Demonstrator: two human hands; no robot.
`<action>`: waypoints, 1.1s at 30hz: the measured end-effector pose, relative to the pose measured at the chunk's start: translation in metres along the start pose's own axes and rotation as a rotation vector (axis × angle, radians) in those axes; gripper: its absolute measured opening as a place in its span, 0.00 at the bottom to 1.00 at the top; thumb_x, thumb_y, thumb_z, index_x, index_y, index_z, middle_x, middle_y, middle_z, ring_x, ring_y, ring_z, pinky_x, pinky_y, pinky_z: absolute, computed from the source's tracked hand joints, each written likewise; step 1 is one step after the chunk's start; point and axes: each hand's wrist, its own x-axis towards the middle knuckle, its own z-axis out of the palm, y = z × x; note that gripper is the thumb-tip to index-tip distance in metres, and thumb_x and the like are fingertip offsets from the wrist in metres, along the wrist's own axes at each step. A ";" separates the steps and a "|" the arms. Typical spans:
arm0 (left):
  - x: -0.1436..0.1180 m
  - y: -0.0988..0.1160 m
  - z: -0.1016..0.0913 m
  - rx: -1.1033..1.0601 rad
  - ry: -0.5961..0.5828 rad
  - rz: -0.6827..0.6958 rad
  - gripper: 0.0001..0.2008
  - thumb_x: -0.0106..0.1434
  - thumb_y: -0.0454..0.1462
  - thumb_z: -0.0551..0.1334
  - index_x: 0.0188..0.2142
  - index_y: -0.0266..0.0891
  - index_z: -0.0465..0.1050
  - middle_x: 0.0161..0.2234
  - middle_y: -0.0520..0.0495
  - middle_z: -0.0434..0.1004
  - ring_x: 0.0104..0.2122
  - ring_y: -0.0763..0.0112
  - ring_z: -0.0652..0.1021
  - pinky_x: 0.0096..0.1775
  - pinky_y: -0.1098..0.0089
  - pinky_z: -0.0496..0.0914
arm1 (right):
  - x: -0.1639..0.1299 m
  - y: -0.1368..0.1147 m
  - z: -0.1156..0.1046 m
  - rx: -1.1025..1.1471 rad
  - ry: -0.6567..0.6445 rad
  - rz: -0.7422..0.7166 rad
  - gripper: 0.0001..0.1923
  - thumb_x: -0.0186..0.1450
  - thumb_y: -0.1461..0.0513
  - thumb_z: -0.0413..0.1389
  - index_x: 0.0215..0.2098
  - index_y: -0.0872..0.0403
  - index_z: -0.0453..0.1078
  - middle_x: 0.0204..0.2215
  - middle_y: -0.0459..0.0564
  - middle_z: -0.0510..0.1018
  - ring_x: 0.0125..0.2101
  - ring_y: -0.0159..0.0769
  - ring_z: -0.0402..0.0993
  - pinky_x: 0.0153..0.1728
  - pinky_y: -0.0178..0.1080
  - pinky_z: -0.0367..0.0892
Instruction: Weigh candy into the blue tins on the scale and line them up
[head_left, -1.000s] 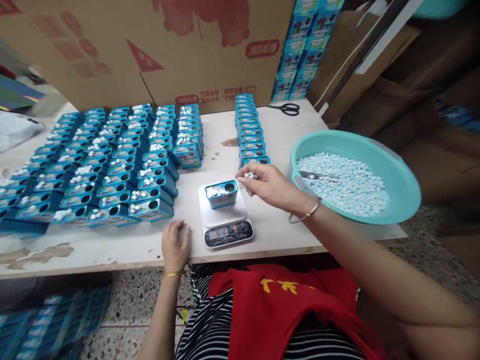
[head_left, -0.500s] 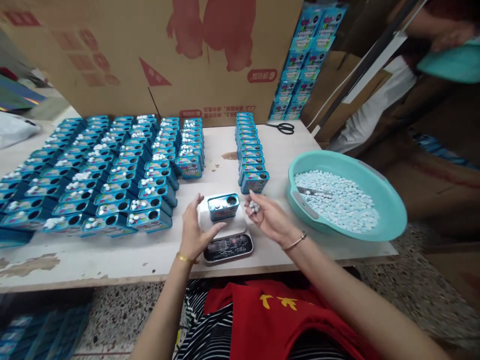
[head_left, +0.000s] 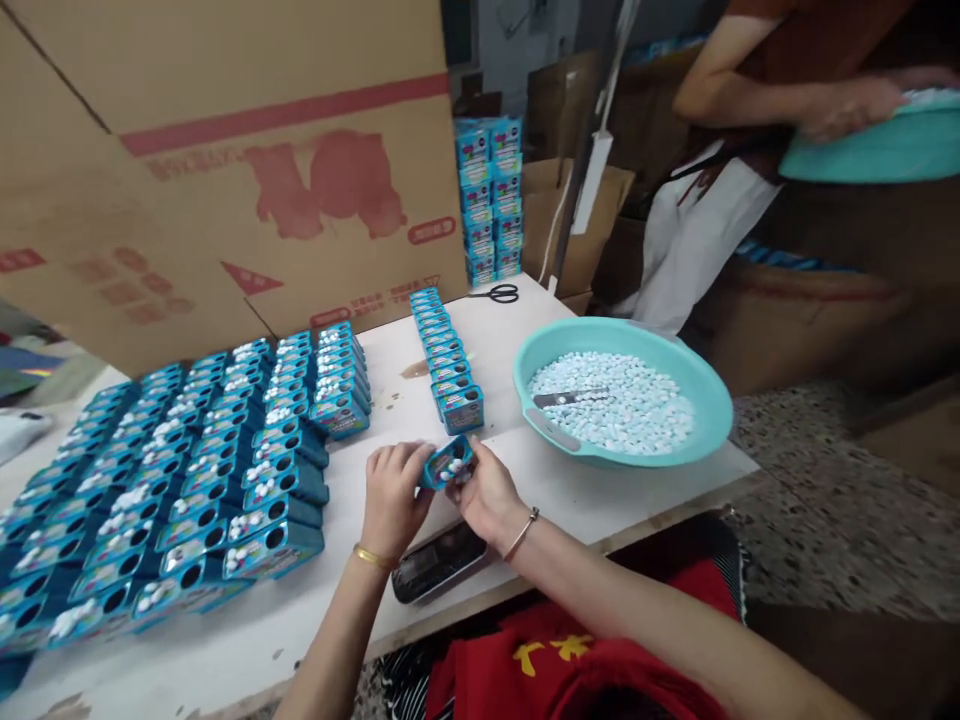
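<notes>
My left hand (head_left: pixel 395 500) is closed around the left end of a small blue candy tin (head_left: pixel 433 474), lifted above a kitchen scale (head_left: pixel 439 563) and tilted. Small white candies (head_left: pixel 453 467) lie on the tin's top, by its opening. At the tin's right end is my right hand (head_left: pixel 491 497), with the thumb on its edge and curled fingers below. Whether candies are also inside that palm is hidden. The hands and tin cover much of the scale; its dark front panel shows.
Several rows of blue tins (head_left: pixel 274 545) topped with candies fill the left side. Another row of tins (head_left: pixel 461 408) stands ahead. A turquoise basin (head_left: pixel 716 400) holds candies and a metal scoop (head_left: pixel 562 398). Scissors (head_left: pixel 501 293) lie behind; a large carton (head_left: pixel 337 60) stands at the back. A co-worker holds another basin (head_left: pixel 862 150).
The tin has been lifted off the scale into my left hand. My right hand, which held a few candies beside it, has come to the tin. The view has turned right.
</notes>
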 end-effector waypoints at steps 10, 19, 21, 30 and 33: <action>0.092 0.033 -0.001 0.180 0.152 0.420 0.18 0.62 0.34 0.57 0.50 0.56 0.69 0.42 0.48 0.76 0.41 0.64 0.73 0.46 0.58 0.57 | -0.013 -0.082 0.029 0.171 -0.155 -0.048 0.15 0.61 0.63 0.42 0.26 0.55 0.69 0.16 0.47 0.72 0.23 0.36 0.73 0.25 0.36 0.71; 0.138 0.061 0.041 0.035 0.181 0.414 0.16 0.58 0.33 0.59 0.46 0.50 0.71 0.40 0.46 0.75 0.39 0.61 0.71 0.45 0.57 0.56 | -0.003 -0.130 0.015 0.268 -0.099 -0.228 0.13 0.63 0.63 0.43 0.25 0.53 0.66 0.16 0.45 0.72 0.19 0.32 0.70 0.22 0.33 0.68; 0.138 0.068 0.050 0.002 0.217 0.379 0.17 0.56 0.32 0.59 0.45 0.46 0.71 0.40 0.44 0.75 0.40 0.59 0.70 0.43 0.57 0.56 | 0.002 -0.135 0.008 0.288 -0.069 -0.265 0.11 0.63 0.63 0.44 0.26 0.53 0.66 0.17 0.43 0.72 0.18 0.30 0.68 0.21 0.33 0.67; 0.097 0.075 0.057 -0.537 0.253 -0.203 0.18 0.53 0.42 0.66 0.41 0.40 0.65 0.36 0.49 0.71 0.37 0.66 0.73 0.40 0.65 0.66 | -0.008 -0.138 -0.024 0.228 -0.067 -0.208 0.07 0.62 0.65 0.48 0.27 0.55 0.64 0.15 0.41 0.67 0.14 0.24 0.63 0.14 0.26 0.58; 0.059 0.050 0.039 -0.671 0.234 -0.418 0.21 0.52 0.44 0.68 0.41 0.40 0.65 0.34 0.51 0.72 0.33 0.71 0.73 0.36 0.70 0.68 | -0.017 -0.122 -0.033 0.157 -0.152 -0.133 0.08 0.64 0.63 0.49 0.28 0.56 0.66 0.18 0.44 0.69 0.17 0.26 0.65 0.14 0.26 0.58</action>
